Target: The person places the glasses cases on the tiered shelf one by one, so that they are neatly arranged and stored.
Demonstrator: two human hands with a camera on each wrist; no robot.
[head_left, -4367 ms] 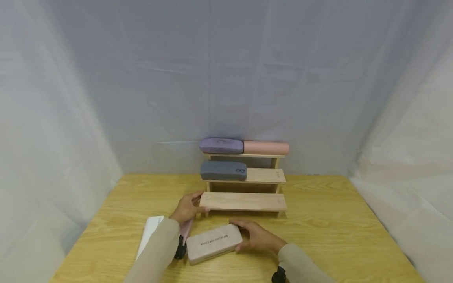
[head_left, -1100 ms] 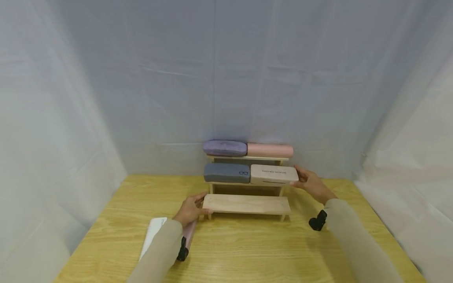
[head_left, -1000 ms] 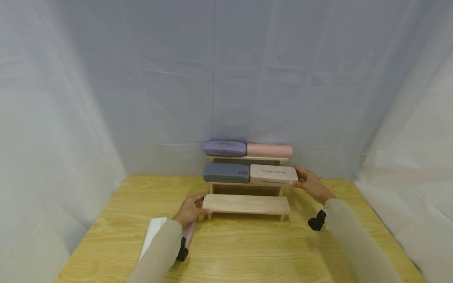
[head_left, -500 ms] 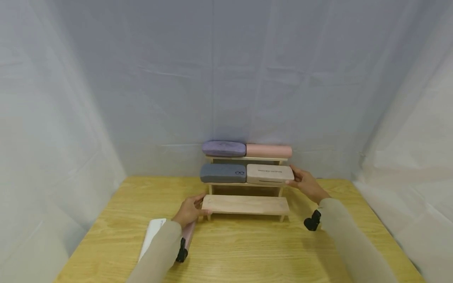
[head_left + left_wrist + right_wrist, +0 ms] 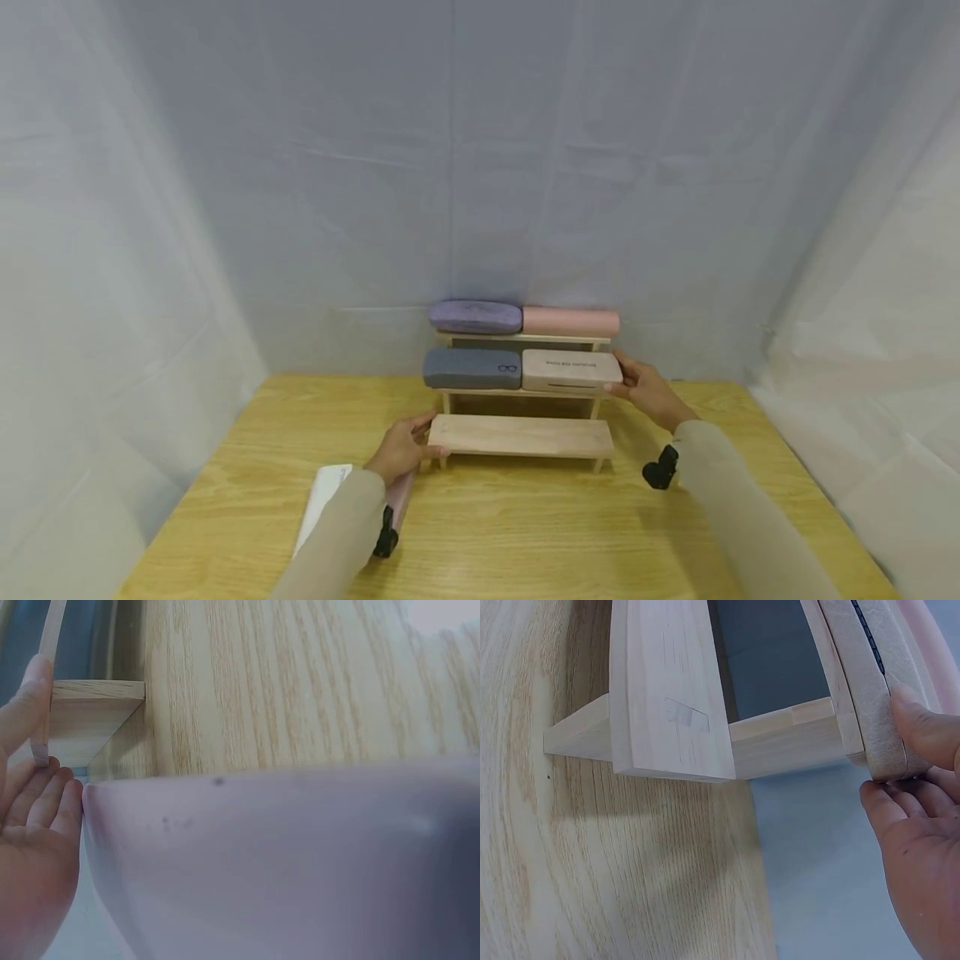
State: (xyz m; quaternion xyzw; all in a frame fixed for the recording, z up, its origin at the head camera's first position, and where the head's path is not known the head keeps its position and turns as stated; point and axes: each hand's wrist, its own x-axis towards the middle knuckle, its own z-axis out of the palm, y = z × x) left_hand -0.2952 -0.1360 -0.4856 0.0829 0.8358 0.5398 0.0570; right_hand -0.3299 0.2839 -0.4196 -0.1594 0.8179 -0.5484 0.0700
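My right hand (image 5: 649, 396) holds the right end of a beige glasses case (image 5: 570, 369) on the middle shelf of a three-step wooden rack (image 5: 521, 435). In the right wrist view, the thumb lies on the case's front and the fingers curl at its end. Left of it, a blue glasses case (image 5: 471, 368) touches it end to end and juts slightly past the shelf. My left hand (image 5: 397, 450) pinches the left end of the lowest shelf, thumb in front, fingers behind. A pink case (image 5: 285, 862) fills much of the left wrist view, below that wrist.
On the top shelf lie a purple glasses case (image 5: 476, 317) and a pink rounded case (image 5: 572, 322), side by side. A white case (image 5: 321, 496) on the wooden table (image 5: 525, 533) is partly hidden by the left sleeve. White sheeting (image 5: 525, 167) hangs behind and at both sides.
The right hand has carried the beige case from the table up to the middle shelf. Within the last second it and the blue case slid slightly left. The left hand has kept its grip.
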